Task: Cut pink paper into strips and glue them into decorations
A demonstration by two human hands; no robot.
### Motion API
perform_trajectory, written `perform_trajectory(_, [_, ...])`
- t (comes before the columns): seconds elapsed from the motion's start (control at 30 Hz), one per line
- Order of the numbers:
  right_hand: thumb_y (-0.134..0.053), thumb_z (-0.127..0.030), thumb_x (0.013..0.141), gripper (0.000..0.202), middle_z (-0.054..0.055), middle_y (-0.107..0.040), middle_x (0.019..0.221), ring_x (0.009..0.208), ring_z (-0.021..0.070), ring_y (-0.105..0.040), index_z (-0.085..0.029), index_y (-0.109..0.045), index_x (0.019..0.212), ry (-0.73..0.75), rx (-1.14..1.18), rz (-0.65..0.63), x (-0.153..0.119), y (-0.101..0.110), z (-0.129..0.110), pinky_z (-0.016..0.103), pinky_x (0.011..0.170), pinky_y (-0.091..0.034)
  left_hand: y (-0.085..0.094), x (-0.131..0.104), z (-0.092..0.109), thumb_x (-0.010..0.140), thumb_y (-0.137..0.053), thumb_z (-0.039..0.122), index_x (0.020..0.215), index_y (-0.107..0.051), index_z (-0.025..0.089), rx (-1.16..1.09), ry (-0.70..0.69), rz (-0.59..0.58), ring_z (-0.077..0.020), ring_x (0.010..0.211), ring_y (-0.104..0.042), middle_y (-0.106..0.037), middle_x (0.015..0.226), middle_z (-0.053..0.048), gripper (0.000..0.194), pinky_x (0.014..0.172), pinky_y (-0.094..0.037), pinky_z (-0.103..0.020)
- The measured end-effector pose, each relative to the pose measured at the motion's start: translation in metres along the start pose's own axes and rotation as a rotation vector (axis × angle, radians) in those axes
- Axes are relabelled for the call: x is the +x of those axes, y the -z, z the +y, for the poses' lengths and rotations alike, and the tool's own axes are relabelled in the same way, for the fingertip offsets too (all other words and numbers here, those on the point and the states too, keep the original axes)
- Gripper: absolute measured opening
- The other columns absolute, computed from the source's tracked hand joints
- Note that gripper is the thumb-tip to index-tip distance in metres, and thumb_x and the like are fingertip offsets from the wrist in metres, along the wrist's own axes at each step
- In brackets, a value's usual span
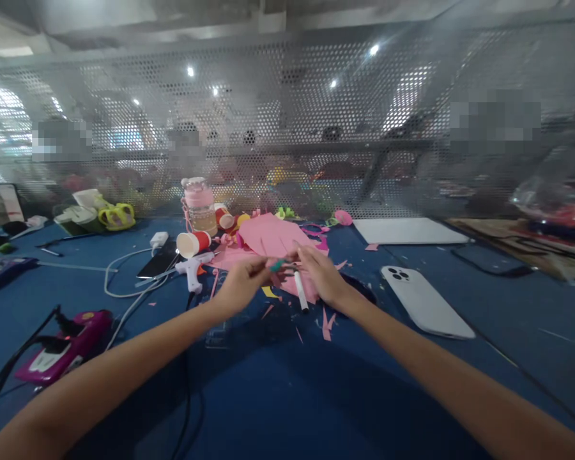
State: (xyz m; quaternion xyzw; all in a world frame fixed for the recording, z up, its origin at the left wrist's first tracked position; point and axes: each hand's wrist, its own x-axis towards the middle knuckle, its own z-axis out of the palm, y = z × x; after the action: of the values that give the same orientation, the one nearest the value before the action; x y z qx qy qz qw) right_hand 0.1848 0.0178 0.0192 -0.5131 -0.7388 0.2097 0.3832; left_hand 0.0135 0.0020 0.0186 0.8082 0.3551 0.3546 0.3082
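Observation:
Above the middle of the blue table, my left hand [243, 281] pinches a small teal piece [278, 264] between thumb and fingers. My right hand [320, 271] meets it from the other side, its fingertips closed at the piece's right end; a thin part there is too blurred to make out. Behind and below both hands lie pink sheets [273, 235] in a loose pile. A white marker [300, 291] with a dark end rests just under my right hand. Pink scraps [326, 324] and a yellow scrap [269, 292] are scattered close by.
Left of the hands are a white glue gun [191, 273], a red paper cup [202, 241], a pink-topped bottle [201, 207], white cables and a magenta power strip [69, 350]. To the right lie a white phone [426, 301] and a white board [407, 231]. A perforated metal screen stands behind.

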Motion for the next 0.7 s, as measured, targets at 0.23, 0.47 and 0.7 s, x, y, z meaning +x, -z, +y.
perform_trajectory(0.23, [-0.018, -0.074, 0.076, 0.082, 0.016, -0.070, 0.090, 0.088, 0.0228, -0.065, -0.010, -0.065, 0.097, -0.294, 1.004, -0.545, -0.015, -0.013, -0.024, 0.039, 0.087, -0.046, 0.021, 0.018, 0.011, 0.083, -0.050, 0.008, 0.087, -0.065, 0.011, -0.879, 0.359, 0.314, -0.0154, 0.073, -0.069, -0.072, 0.082, -0.009, 0.016, 0.068, -0.054, -0.022])
perform_trajectory(0.47, [-0.038, -0.056, 0.085, 0.055, 0.015, -0.071, 0.082, 0.079, 0.0218, -0.068, -0.009, -0.067, 0.091, -0.339, 1.064, -0.486, -0.020, -0.008, -0.029, 0.035, 0.077, -0.053, 0.022, 0.015, -0.001, 0.085, -0.045, 0.007, 0.098, -0.064, 0.011, -0.868, 0.379, 0.294, -0.0143, 0.073, -0.069, -0.072, 0.089, -0.009, 0.023, 0.070, -0.054, -0.023])
perform_trajectory(0.7, [-0.060, -0.035, 0.078, 0.026, 0.010, -0.072, 0.073, 0.058, 0.0153, -0.068, -0.011, -0.064, 0.071, -0.369, 1.013, -0.470, -0.017, -0.011, -0.022, 0.027, 0.064, -0.055, 0.024, 0.015, 0.000, 0.087, -0.042, 0.008, 0.103, -0.062, 0.012, -0.875, 0.430, 0.290, -0.0135, 0.069, -0.068, -0.071, 0.095, -0.010, 0.025, 0.070, -0.055, -0.026])
